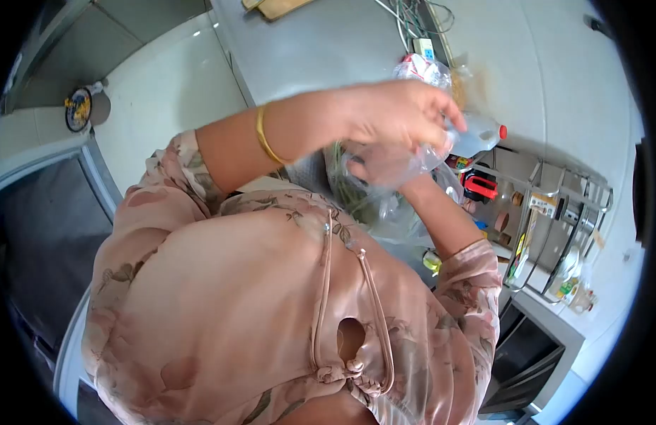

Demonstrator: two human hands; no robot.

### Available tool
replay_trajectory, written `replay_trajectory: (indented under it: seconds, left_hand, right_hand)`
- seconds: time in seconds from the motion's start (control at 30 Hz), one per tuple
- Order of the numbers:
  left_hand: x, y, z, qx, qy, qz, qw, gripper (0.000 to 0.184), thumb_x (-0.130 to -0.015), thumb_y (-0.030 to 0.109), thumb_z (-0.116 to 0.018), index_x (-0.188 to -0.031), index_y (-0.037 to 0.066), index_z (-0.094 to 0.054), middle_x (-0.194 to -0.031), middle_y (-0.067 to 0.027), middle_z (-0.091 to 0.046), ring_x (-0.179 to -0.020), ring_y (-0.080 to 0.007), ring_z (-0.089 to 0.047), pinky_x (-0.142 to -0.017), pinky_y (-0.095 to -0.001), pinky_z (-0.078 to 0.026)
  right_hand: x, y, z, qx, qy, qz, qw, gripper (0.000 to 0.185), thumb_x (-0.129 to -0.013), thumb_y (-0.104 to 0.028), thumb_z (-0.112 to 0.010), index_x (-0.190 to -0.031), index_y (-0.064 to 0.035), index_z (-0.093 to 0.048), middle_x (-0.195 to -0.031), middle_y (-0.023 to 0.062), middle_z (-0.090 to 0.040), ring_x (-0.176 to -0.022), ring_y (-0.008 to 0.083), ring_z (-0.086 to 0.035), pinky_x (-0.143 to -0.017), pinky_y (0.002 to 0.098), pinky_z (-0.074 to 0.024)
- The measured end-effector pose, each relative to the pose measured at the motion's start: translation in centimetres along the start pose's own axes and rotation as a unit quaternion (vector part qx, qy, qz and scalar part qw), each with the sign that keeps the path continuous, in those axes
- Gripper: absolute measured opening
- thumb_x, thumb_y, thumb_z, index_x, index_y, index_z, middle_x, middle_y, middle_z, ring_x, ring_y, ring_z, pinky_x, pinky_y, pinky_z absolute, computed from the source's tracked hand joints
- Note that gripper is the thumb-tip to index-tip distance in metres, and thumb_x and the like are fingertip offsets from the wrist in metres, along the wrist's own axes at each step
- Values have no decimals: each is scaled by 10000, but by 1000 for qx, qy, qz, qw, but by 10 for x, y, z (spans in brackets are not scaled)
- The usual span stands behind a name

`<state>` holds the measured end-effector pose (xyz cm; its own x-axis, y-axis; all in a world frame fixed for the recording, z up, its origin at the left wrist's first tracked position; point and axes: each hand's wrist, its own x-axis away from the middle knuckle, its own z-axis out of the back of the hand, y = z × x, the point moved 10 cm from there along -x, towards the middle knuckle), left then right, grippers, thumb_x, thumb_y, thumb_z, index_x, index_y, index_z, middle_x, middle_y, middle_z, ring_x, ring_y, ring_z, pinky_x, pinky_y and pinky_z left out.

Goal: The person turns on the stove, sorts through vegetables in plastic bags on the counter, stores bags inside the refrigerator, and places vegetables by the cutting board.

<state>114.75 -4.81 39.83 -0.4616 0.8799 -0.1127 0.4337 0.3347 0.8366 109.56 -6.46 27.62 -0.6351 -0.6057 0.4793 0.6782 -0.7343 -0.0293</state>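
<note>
Beneath my left hand (pixel 402 117), its fingers pinching a clear plastic bag (pixel 414 168), my right hand (pixel 383 166) shows blurred behind the film, so I can't tell whether it grips. Greens (pixel 362 205) show through plastic just beside my hands, and beyond are a red-capped jug (pixel 476 136) and a grey counter (pixel 306 57)
</note>
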Motion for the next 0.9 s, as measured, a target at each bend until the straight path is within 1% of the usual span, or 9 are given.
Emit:
replay_trajectory:
  seconds: [0.1, 0.17, 0.27, 0.37, 0.47, 0.57, 0.67, 0.77, 0.9]
  left_hand:
    - [25, -1, 76, -49, 123, -56, 990, 410, -832, 254, -625, -1174, 52, -524, -1024, -41, -582, -968, -127, -535, -786, -302, -455]
    - [50, -64, 136, -110, 266, 69, 955, 454, -823, 309, -623, -1181, 51, -516, -1059, -39, -568, -977, -129, -519, -783, -320, -455]
    - [88, -176, 158, -97, 288, 250, 919, 423, -834, 262, -604, -1193, 57, -513, -1056, -33, -569, -950, -127, -518, -773, -320, -455]
    - [105, -248, 132, -118, 249, 333, 902, 418, -847, 208, -575, -1236, 78, -497, -1095, -58, -563, -976, -154, -522, -754, -337, -463]
    - [94, -277, 98, -1, 217, 345, 913, 504, -855, 174, -555, -1329, 106, -399, -1157, -96, -543, -1012, -200, -527, -755, -363, -473]
    - [88, -278, 102, 38, 292, 283, 913, 588, -866, 149, -535, -1394, 141, -280, -1201, -119, -521, -1046, -234, -523, -779, -398, -474]
    - [88, -278, 100, 28, 265, 302, 915, 652, -856, 141, -555, -1414, 141, -218, -1190, -116, -526, -1026, -217, -536, -785, -401, -478]
    - [86, -278, 105, -35, 253, 287, 923, 662, -833, 146, -581, -1402, 90, -247, -1173, -121, -535, -1008, -205, -544, -784, -351, -481]
    - [70, -285, 123, -207, 238, 182, 931, 623, -799, 137, -607, -1349, 39, -332, -1134, -126, -559, -968, -196, -559, -800, -308, -468]
  right_hand:
    - [13, 13, -12, -54, -69, -85, 992, 540, -847, -468, -469, -1268, -131, -509, -1178, 150, -524, -1088, 323, -462, -991, 441, -322]
    - [23, 14, -6, -39, -111, -112, 987, 513, -832, -479, -486, -1188, -118, -568, -1137, 159, -530, -1068, 328, -455, -959, 453, -323]
    - [34, 8, 14, 64, -135, -130, 980, 447, -762, -480, -546, -874, -68, -678, -987, 153, -551, -945, 279, -486, -826, 444, -357]
    - [60, -6, 17, 102, -48, -113, 987, 448, -722, -460, -561, -870, -52, -671, -963, 142, -558, -938, 273, -487, -833, 447, -357]
    - [64, -15, 2, 11, -246, -167, 955, 354, -713, -354, -571, -853, -40, -653, -963, 143, -555, -912, 277, -499, -830, 423, -361]
    - [45, -57, 16, 59, 18, 35, 997, 259, -709, -239, -579, -867, -36, -612, -932, 156, -544, -863, 296, -515, -805, 409, -392]
    - [26, -46, -20, -121, 7, 30, 992, 244, -710, -173, -585, -907, -31, -566, -948, 170, -517, -842, 334, -525, -774, 418, -423]
    - [14, -22, -33, -238, -51, -125, 962, 299, -724, -200, -603, -950, -17, -534, -979, 190, -484, -875, 378, -520, -775, 447, -434]
    - [16, -29, -24, -254, -121, -146, 948, 390, -744, -232, -606, -1054, -9, -529, -1079, 229, -462, -962, 402, -517, -844, 441, -430]
